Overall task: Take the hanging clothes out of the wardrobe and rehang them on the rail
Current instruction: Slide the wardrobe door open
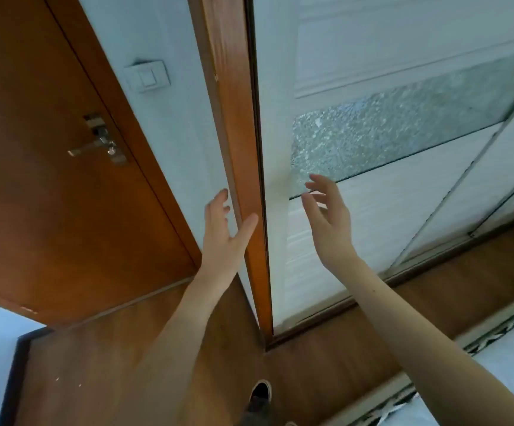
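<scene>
At wardrobe door | left hand, right hand spread (empty) | clothes hidden

A brown wooden door is being seen shut beside a pale wall carrying a light switch, above wooden flooring.

The room door is warm orange-brown wood with a silver handle. The wall beside it is pale bluish white, as is the light switch. The wardrobe's side post is the same orange-brown; its sliding door is white with a speckled, crackle-patterned glass band. The floor is brown wood.
</scene>
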A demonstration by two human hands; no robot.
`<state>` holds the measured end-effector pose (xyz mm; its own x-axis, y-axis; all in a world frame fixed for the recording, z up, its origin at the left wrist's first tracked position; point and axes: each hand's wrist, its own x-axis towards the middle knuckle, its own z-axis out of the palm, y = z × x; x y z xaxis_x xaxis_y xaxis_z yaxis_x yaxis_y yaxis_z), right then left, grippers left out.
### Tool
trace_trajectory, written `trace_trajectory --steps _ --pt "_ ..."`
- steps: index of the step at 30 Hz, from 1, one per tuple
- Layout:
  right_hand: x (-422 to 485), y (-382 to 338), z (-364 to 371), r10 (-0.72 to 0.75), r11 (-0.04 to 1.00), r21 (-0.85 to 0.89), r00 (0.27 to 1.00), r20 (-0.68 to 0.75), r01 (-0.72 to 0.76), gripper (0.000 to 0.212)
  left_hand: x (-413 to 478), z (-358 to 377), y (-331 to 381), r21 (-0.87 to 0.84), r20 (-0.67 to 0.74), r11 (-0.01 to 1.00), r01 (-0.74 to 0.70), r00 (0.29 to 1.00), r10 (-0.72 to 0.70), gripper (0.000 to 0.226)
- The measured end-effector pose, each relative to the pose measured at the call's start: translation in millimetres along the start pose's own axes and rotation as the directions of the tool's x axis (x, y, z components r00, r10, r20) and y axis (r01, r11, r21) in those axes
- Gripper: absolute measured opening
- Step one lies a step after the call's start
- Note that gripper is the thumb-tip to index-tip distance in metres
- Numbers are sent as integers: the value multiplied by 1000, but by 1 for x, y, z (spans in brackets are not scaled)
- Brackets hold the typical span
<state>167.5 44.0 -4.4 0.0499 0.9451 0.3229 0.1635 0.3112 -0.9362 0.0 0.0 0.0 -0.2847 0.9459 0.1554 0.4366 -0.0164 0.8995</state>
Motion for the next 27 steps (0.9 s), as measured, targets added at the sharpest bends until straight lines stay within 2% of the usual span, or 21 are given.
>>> trace_trajectory --steps 3,5,7,10,13,17,19,23,27 --pt "16 -12 25 -119 992 -56 986 -114 114 47 33 -3 25 34 -177 980 -198 963 201 76" --pt "23 -13 47 -125 991 -58 979 -161 117 57 52 -2 33 51 -218 948 -315 923 318 73" --pt "29 -12 62 -128 992 -54 962 -240 118 64 62 0 32 54 -259 925 -377 889 378 69" --pt "38 -10 79 -154 988 -77 938 -310 137 70 78 -1 28 71 -287 911 -407 866 410 69" --pt "44 -7 90 -179 984 -82 917 -357 160 72 88 -1 25 71 -290 883 -464 837 464 79" --pt "56 6 90 -336 927 -291 865 -371 235 70 93 0 23 3 -295 846 -533 808 510 83" --pt "60 9 91 -382 905 -343 836 -393 251 66 94 2 22 -14 -299 837 -547 801 518 83" --pt "59 10 96 -341 929 -301 809 -479 213 66 96 4 17 -49 -312 830 -555 798 515 82" --pt "60 11 87 -301 945 -278 791 -533 173 55 97 5 15 -82 -320 823 -562 797 513 82"
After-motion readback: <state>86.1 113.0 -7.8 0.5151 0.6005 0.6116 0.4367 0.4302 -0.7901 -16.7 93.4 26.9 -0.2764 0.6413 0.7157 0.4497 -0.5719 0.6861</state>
